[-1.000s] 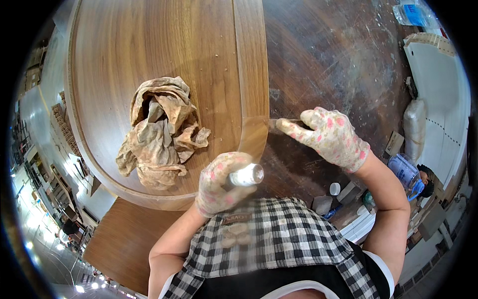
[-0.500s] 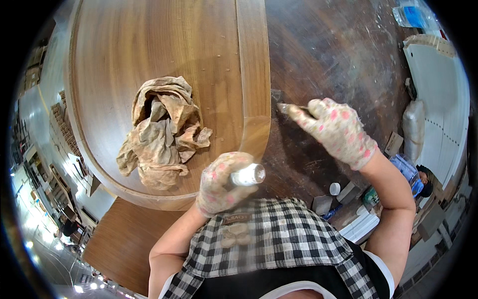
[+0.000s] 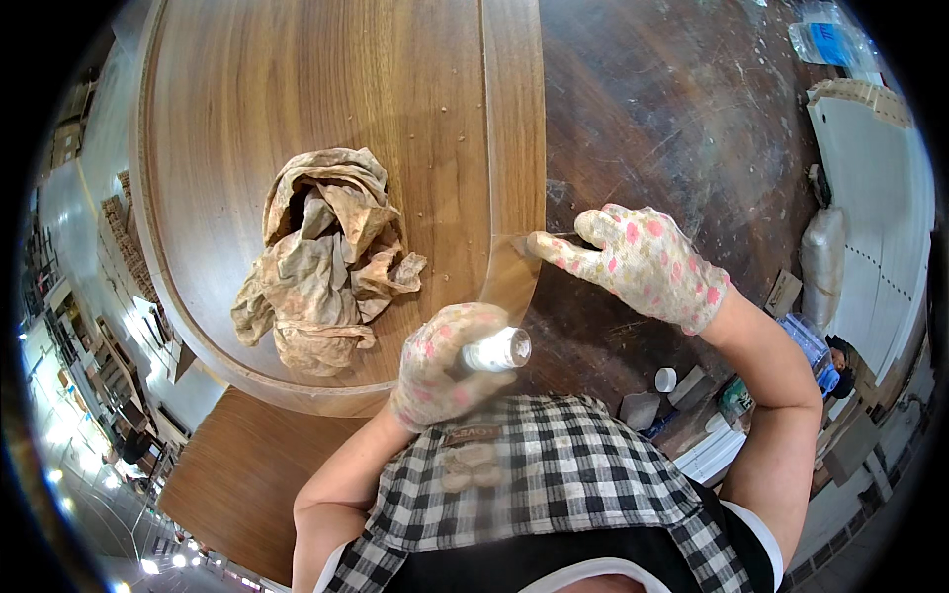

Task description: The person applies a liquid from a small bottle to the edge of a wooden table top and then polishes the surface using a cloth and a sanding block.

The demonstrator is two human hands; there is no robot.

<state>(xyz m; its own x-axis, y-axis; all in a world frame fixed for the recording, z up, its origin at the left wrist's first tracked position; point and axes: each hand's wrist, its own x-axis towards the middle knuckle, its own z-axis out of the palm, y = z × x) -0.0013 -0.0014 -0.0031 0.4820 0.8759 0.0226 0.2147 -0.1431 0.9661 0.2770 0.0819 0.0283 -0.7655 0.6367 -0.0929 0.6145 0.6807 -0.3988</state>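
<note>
My left hand (image 3: 442, 364), in a pale glove with pink spots, is closed round a small white cylinder (image 3: 496, 350), perhaps a bottle or tube, its beige end tilted right. A matching glove covers my right hand (image 3: 645, 259). Its index finger stretches left to the edge of a wood-grain panel (image 3: 435, 188), near the corner. Something thin and dark shows between that finger and the thumb, too small to name. On the panel lies a crumpled, stained tan rag (image 3: 326, 267), left of both hands.
The panel rests on a scuffed dark brown table (image 3: 672, 119). Specks lie on the panel. Near the table's right side are a white cap (image 3: 664, 380), a clear wrapped roll (image 3: 822, 262) and white boards (image 3: 875, 217). A plastic bottle (image 3: 830, 42) sits at far right.
My right hand has moved slightly left and down, bringing the index fingertip to the panel's edge. My left hand still grips the white cylinder, almost unmoved.
</note>
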